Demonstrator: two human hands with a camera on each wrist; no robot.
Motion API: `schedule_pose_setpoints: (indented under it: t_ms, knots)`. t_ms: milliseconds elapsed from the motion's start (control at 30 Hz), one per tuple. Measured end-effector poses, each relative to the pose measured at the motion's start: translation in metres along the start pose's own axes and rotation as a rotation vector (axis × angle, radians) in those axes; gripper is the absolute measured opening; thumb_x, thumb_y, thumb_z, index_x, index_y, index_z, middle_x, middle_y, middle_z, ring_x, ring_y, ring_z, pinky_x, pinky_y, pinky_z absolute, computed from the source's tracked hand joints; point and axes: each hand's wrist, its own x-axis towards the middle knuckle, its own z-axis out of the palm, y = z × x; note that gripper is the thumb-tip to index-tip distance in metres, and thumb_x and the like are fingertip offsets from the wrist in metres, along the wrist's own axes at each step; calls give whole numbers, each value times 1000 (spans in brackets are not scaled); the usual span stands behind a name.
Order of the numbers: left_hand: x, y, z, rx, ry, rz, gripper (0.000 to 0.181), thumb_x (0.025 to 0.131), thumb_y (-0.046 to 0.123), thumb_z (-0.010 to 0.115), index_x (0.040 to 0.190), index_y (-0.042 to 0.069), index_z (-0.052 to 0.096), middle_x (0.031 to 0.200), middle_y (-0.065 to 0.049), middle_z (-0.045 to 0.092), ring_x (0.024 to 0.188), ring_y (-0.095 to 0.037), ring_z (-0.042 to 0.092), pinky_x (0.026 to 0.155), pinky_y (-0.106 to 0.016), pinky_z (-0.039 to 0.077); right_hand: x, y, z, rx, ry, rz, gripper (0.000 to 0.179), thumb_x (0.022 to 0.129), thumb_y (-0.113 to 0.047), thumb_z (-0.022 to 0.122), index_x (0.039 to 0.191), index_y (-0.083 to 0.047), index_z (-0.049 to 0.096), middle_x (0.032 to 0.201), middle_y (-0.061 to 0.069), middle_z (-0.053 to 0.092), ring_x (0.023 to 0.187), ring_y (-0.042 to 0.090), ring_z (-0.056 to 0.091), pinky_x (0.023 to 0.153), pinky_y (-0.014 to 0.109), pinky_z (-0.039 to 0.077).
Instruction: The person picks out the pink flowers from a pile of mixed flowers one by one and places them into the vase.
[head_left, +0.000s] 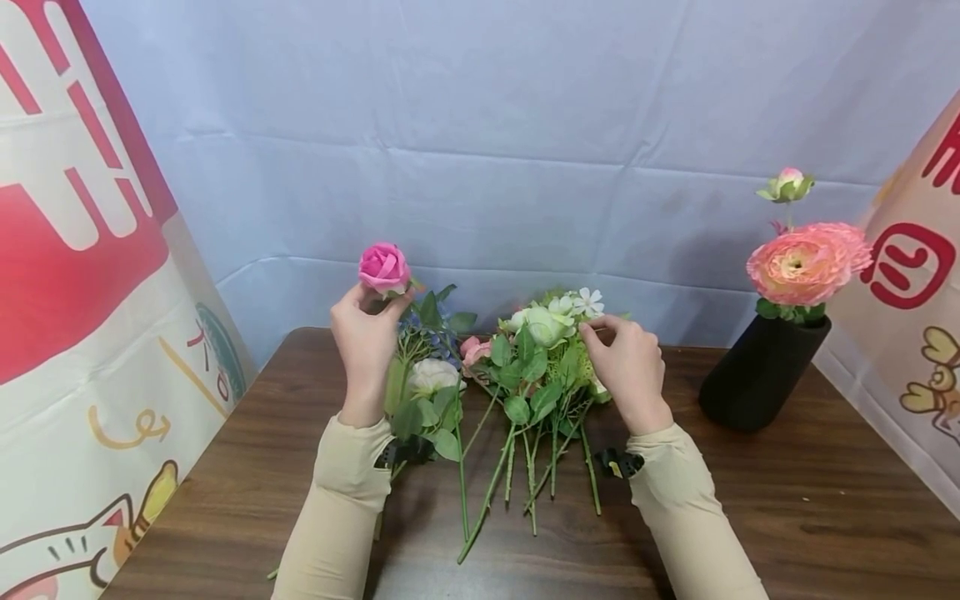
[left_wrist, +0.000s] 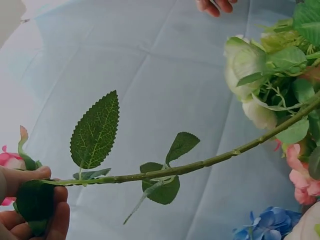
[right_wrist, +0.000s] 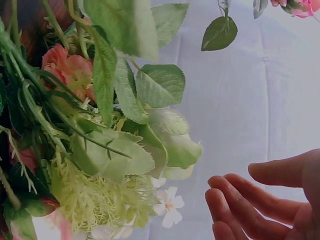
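Note:
My left hand (head_left: 366,337) pinches a pink artificial rose (head_left: 384,267) just under its bloom, holding it upright at the left. In the left wrist view its long green stem (left_wrist: 200,164), with toothed leaves, runs from the fingers toward the other flowers. My right hand (head_left: 628,367) is beside the white and green flowers (head_left: 546,325), its fingers loosely bent with nothing between them. The right wrist view shows a gap between its fingertips (right_wrist: 216,181) and a small white blossom (right_wrist: 169,206).
Several artificial flowers lie on the brown wooden table (head_left: 600,550), stems toward me, including a white rose (head_left: 435,377) and blue blossoms (head_left: 442,342). A black vase (head_left: 757,375) at the right holds coral-pink flowers (head_left: 798,265) and a bud (head_left: 789,185). Cloth hangs behind and at both sides.

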Motion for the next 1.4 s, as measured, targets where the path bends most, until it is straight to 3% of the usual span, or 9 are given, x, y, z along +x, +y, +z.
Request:
schedule_pose_setpoints:
  t_ms: [167,333,633,1067,1400]
  knots:
    - [-2,11,-3,-13,23,8,25,75,8,79,100,3,73,92,-16,73,76,-6,68,71,-21,54,0,-2,-3,26,15,-11,34,94,-41,55,110,-15,71,86,10,71,47,17,50,38,30,35]
    - [-2,15,-8,-56,55,47,28,74,4,79,102,4,73,94,-15,73,80,-7,69,74,-23,56,1,-4,-5,54,41,-24,33,93,-42,57,108,-17,72,83,7,71,47,18,51,38,30,36]
    - [-5,33,-18,-241,87,115,28,75,-6,75,102,0,71,99,-11,72,97,-18,69,87,-32,54,-1,-17,-10,91,74,-32,31,92,-42,58,106,-19,72,85,4,72,58,20,58,42,30,40]
    - [-10,32,-2,-178,53,118,26,75,2,78,100,3,71,92,-12,72,84,-13,70,76,-28,56,-2,-30,-12,175,106,-72,25,91,-35,62,104,-16,73,84,6,72,68,21,63,55,32,46]
    - [-15,48,0,-278,60,135,24,76,-5,73,100,0,70,92,-9,72,89,-20,69,82,-32,55,-2,-41,-15,242,126,-93,27,90,-38,63,102,-16,73,87,5,73,73,20,65,63,36,49]
